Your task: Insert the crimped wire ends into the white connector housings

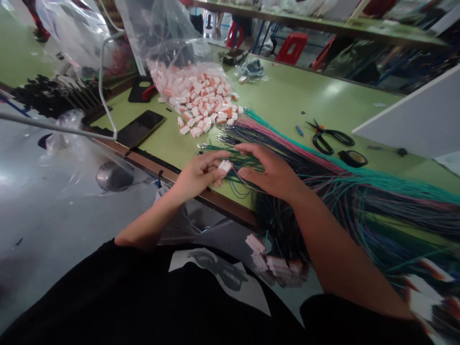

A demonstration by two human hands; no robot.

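My left hand (201,175) pinches a small white connector housing (225,166) between thumb and fingers, above the table's front edge. A few thin wires run from the housing toward my right hand (268,170). That hand is just to the right, thumb and fingers apart, with nothing visible gripped between them. Beneath and beyond both hands lie long bundles of wires, with a pink bundle (287,143), a teal bundle (388,184) and dark ones. A pile of white and orange connector housings (204,98) spills from a clear plastic bag (161,72) behind my left hand.
On the green table (287,91) lie black-handled scissors (332,136), a roll of black tape (352,158) and a phone (142,128). Wired connectors (276,263) hang below the front edge. A bent grey metal rod (102,81) crosses the left side. A white panel (413,115) stands right.
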